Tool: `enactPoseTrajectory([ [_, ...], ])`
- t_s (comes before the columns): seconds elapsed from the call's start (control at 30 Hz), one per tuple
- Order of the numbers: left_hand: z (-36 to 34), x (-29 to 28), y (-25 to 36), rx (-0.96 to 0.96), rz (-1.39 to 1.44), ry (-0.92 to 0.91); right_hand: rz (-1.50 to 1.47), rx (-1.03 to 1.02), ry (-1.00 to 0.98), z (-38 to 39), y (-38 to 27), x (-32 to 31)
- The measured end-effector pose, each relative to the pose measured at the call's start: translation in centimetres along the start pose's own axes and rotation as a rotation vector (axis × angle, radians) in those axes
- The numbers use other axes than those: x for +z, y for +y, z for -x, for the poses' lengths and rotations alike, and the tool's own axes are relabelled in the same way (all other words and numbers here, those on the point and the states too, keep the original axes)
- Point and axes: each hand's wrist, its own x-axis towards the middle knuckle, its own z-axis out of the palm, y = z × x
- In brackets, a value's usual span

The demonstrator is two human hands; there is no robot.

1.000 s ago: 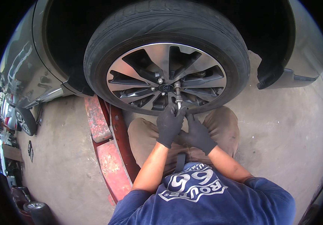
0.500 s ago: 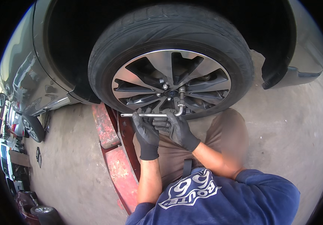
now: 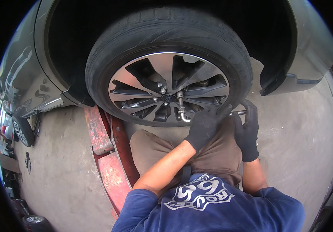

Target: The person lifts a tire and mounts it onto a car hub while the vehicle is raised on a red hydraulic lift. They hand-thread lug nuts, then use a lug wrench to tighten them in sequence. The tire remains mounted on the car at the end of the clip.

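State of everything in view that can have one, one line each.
Wheel: mounted, in the wheel arch
Centre cap: in place
Bare lug nut, left of the wrench: on the wheel, tightness not visible
Wrench: socket end at the wheel, handle pointing right
Left hand: gloved, over the handle, grip hidden
Right hand: gloved, thumb and finger spread at the handle's far end
Red steel arm: paint worn

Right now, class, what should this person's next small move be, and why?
Probably turn the wrench a little with the right hand: that hand is at its outer end, giving good leverage, while the other end meets the wheel beside the centre cap; the left hand lies over the part between.
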Motion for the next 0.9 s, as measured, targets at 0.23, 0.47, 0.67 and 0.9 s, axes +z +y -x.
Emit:
enactPoseTrajectory([
  [0.23,8.3,4.8,-2.7,0.059,-0.149,-0.277,0.025,0.103,-0.423,5.4,-2.1,12.1],
  [0.47,16.2,2.2,-1.9,-0.616,0.733,-0.372,-0.218,0.431,-0.43,3.9,-4.3,19.3],
  [0.67,14.0,-0.7,-5.0,-1.524,2.073,0.399,-1.954,1.077,-0.383,4.7,-2.9,21.4],
  [0.9,3.5,-6.5,-8.0,-0.664,0.797,0.542,-1.317,0.756,-0.579,4.0,-0.7,19.4],
])
